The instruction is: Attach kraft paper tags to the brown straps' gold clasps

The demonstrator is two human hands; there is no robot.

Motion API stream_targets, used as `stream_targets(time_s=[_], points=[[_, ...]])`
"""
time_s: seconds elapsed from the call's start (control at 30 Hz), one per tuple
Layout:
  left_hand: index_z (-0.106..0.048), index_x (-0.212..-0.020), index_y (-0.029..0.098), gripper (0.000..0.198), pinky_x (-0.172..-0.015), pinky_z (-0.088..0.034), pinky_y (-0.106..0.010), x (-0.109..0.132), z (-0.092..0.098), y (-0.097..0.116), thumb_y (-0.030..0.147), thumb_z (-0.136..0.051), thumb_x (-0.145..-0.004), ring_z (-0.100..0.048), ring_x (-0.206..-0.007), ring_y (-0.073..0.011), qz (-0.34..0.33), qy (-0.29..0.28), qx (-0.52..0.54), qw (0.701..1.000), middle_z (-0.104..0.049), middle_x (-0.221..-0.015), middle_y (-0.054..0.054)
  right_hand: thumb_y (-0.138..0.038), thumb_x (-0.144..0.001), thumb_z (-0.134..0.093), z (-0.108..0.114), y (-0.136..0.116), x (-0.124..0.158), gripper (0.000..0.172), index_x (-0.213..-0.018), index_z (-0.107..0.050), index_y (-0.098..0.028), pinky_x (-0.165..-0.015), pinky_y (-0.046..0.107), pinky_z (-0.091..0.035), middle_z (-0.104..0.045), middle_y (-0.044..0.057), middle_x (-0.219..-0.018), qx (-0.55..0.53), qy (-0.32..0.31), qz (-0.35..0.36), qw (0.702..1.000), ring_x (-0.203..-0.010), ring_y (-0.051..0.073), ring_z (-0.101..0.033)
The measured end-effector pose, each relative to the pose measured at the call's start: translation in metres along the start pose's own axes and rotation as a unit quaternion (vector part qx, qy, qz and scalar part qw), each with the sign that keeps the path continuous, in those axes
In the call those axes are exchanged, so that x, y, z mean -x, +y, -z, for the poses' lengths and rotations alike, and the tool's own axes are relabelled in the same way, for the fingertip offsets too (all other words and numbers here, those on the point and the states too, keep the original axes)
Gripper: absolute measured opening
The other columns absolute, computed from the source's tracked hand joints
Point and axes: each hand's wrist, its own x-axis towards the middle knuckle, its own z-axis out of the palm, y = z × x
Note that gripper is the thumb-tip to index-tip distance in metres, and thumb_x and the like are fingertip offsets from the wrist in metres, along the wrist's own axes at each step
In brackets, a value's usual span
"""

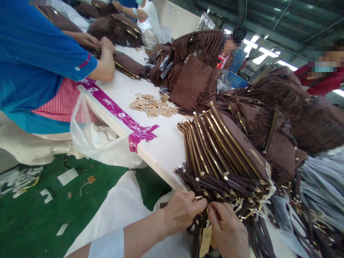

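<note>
At the table's near edge, my left hand (183,211) and my right hand (228,227) come close together, fingertips pinched over a small part that I cannot make out. A thin whitish bit shows by the left fingers. Below them hangs a tan cardboard tag (205,240), beside a dark brown strap (196,234). Just beyond my hands lies a fanned row of brown pouches with gold zippers (215,143). Dark wrist straps (204,181) with gold hardware stick out of its near end.
Loose tan tags (147,105) lie on the white table (163,143). Brown fringed bags (193,79) are heaped behind. Purple tape (115,109) and a plastic bag (91,143) line the table edge. A co-worker in a blue shirt (40,61) handles a pouch at left.
</note>
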Motion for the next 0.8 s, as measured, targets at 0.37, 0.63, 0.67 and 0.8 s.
stream_targets(time_s=[0.37,0.63,0.67,0.8], points=[[-0.052,-0.095,0.026,0.018,-0.054,-0.047,-0.025,-0.01,0.019,0.003,0.019,-0.042,-0.083,-0.064,-0.069,-0.02,0.084,-0.075,0.063,0.992,-0.065,-0.079,-0.001,-0.037,-0.089,-0.042,-0.009,-0.009,0.007,0.023,-0.092,-0.058,-0.021,-0.057,0.022,-0.045,-0.06,0.001,-0.073,-0.087,0.089,-0.027,0.992,-0.058,0.011,-0.059],[-0.06,-0.087,0.023,0.019,-0.057,-0.048,-0.026,-0.019,0.035,0.004,0.018,-0.043,-0.08,-0.066,-0.073,-0.0226,0.111,-0.103,0.101,0.983,-0.07,-0.078,-0.004,-0.029,-0.087,-0.045,-0.012,-0.011,0.016,0.017,-0.089,-0.06,-0.021,-0.069,0.026,-0.047,-0.056,0.006,-0.092,-0.119,0.106,-0.003,0.987,-0.08,0.015,-0.057],[-0.061,-0.086,0.023,0.02,-0.056,-0.048,-0.027,-0.02,0.036,0.005,0.017,-0.043,-0.079,-0.066,-0.074,-0.0232,0.114,-0.103,0.106,0.982,-0.07,-0.077,-0.004,-0.029,-0.086,-0.046,-0.014,-0.01,0.017,0.018,-0.089,-0.061,-0.021,-0.071,0.029,-0.047,-0.054,0.008,-0.094,-0.095,0.104,0.005,0.99,-0.083,0.017,-0.056],[-0.063,-0.088,0.024,0.025,-0.058,-0.049,-0.027,-0.022,0.037,0.005,0.014,-0.043,-0.077,-0.066,-0.076,-0.0233,0.124,-0.097,0.126,0.979,-0.07,-0.079,-0.004,-0.03,-0.086,-0.047,-0.019,-0.007,0.02,0.024,-0.097,-0.063,-0.016,-0.074,0.037,-0.047,-0.054,0.013,-0.098,0.035,0.107,0.013,0.994,-0.085,0.023,-0.055]])
